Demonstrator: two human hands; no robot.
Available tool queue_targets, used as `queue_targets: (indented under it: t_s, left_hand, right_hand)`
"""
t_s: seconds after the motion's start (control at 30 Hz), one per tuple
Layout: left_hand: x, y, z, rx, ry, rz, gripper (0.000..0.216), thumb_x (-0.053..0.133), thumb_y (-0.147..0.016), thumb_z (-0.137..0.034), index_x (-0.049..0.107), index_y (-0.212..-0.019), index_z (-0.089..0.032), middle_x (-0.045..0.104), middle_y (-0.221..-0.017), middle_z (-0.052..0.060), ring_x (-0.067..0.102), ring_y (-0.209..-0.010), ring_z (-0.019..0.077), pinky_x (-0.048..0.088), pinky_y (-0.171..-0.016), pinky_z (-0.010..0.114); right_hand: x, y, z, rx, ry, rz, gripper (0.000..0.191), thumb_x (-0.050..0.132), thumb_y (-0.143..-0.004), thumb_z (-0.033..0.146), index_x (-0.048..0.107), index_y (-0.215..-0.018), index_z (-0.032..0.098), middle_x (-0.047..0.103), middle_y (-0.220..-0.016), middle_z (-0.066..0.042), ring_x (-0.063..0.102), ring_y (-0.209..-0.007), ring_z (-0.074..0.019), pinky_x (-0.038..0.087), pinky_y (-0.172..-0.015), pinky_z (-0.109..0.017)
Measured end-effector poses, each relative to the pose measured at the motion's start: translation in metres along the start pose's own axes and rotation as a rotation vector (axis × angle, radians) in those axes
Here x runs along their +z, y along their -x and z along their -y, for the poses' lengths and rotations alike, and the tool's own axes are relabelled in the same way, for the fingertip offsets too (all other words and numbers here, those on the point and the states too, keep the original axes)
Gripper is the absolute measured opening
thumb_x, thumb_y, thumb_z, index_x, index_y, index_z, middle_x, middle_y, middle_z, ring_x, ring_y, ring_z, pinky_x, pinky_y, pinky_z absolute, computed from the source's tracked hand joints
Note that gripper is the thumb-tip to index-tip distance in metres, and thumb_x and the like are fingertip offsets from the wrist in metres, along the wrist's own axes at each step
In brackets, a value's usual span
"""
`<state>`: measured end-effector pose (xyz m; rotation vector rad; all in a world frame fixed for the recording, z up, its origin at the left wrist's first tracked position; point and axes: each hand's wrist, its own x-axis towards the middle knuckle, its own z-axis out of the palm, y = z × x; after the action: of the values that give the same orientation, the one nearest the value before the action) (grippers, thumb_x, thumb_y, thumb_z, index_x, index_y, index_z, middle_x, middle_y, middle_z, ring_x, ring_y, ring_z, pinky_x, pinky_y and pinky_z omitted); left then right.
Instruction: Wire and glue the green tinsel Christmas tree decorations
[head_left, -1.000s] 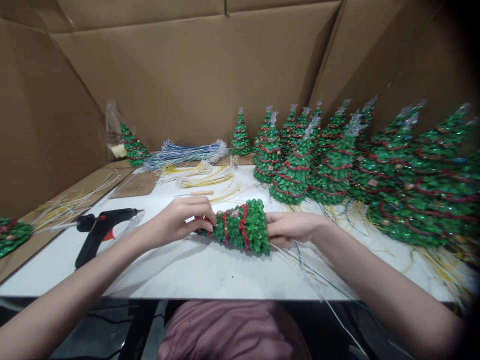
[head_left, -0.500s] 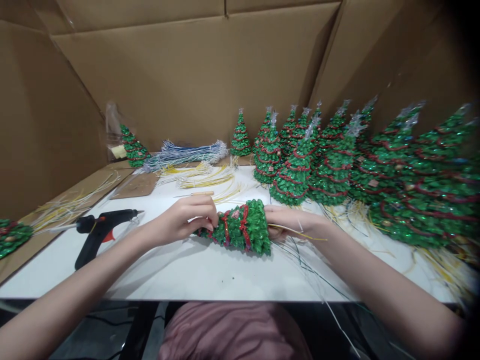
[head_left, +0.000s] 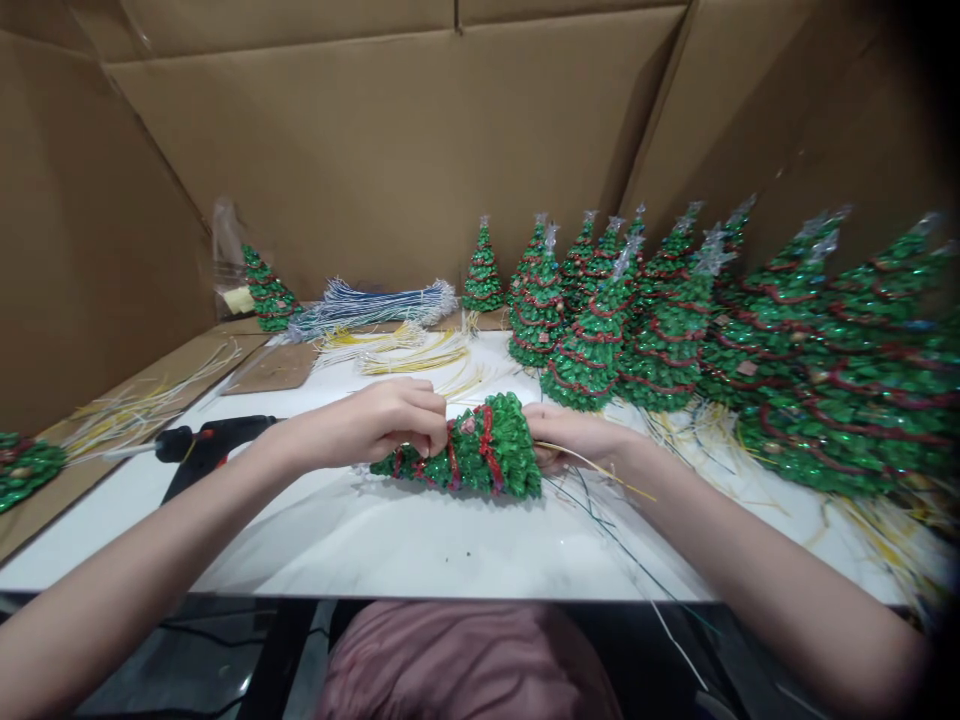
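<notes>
A small green Christmas tree [head_left: 472, 455] with red garland lies on its side above the white tabletop, its star tip to the left and its base to the right. My left hand [head_left: 405, 425] is closed in a pinch against the tree's upper side; what sits between the fingertips is hidden. At the base, my right hand [head_left: 566, 432] holds the tree, its fingertips hidden in or behind the base. A yellow wire [head_left: 600, 468] runs out past the right wrist. Green and white wires [head_left: 622, 545] trail from the base over the table's front edge.
Several finished-looking trees [head_left: 589, 350] stand along the right and back. Bundled blue and white wires [head_left: 375, 305] and yellow wires [head_left: 412, 355] lie behind my hands. A black glue gun [head_left: 199, 450] lies left, partly behind my left forearm. Cardboard walls [head_left: 390, 130] enclose the table.
My left hand has shifted slightly up and right along the tree, baring its tip. The wooden-handled tool behind it is now covered, and my left forearm hides more of the glue gun.
</notes>
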<state>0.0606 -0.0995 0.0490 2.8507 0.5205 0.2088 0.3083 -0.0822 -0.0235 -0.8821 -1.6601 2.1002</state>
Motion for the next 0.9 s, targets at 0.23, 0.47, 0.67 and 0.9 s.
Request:
queue_targets:
  t_s: [0.23,0.47,0.67,0.9]
  left_hand:
    - [-0.003,-0.005,0.003,0.027,0.027,0.061,0.028,0.041,-0.079,0.005,0.056,-0.073,-0.018,0.059,-0.072,0.002,0.047,-0.071,0.0138,0.037,-0.071,0.026]
    - [-0.003,0.003,0.005,-0.032,0.085,0.006,0.018,0.047,-0.087,-0.009,0.062,-0.082,-0.017,0.061,-0.077,0.004,0.053,-0.077,0.0129,0.04,-0.071,0.023]
    - [0.003,0.016,0.006,-0.111,0.115,-0.089,0.016,0.05,-0.09,-0.026,0.063,-0.088,-0.016,0.062,-0.082,0.005,0.055,-0.076,0.0125,0.043,-0.071,0.023]
    - [0.008,0.016,0.003,-0.093,0.055,-0.148,0.016,0.049,-0.09,-0.022,0.061,-0.081,-0.016,0.061,-0.078,0.003,0.052,-0.073,0.0116,0.041,-0.071,0.024]
  right_hand:
    - [0.0,-0.001,-0.004,-0.05,-0.038,0.022,0.033,0.055,-0.077,0.03,0.036,-0.053,0.018,0.027,-0.036,0.011,0.016,-0.031,-0.0015,0.013,-0.031,-0.013]
    - [0.002,0.001,0.0,-0.016,0.088,-0.022,0.037,0.058,-0.075,0.037,0.036,-0.052,0.019,0.029,-0.037,0.01,0.02,-0.031,-0.0019,0.014,-0.032,-0.015]
    - [0.004,0.002,0.002,-0.029,0.18,-0.061,0.04,0.059,-0.075,0.046,0.04,-0.054,0.018,0.031,-0.038,0.01,0.024,-0.032,-0.0024,0.016,-0.033,-0.017]
    - [0.006,0.002,0.003,-0.019,0.186,-0.082,0.038,0.059,-0.074,0.046,0.045,-0.056,0.016,0.035,-0.038,0.009,0.026,-0.032,-0.0025,0.017,-0.033,-0.017]
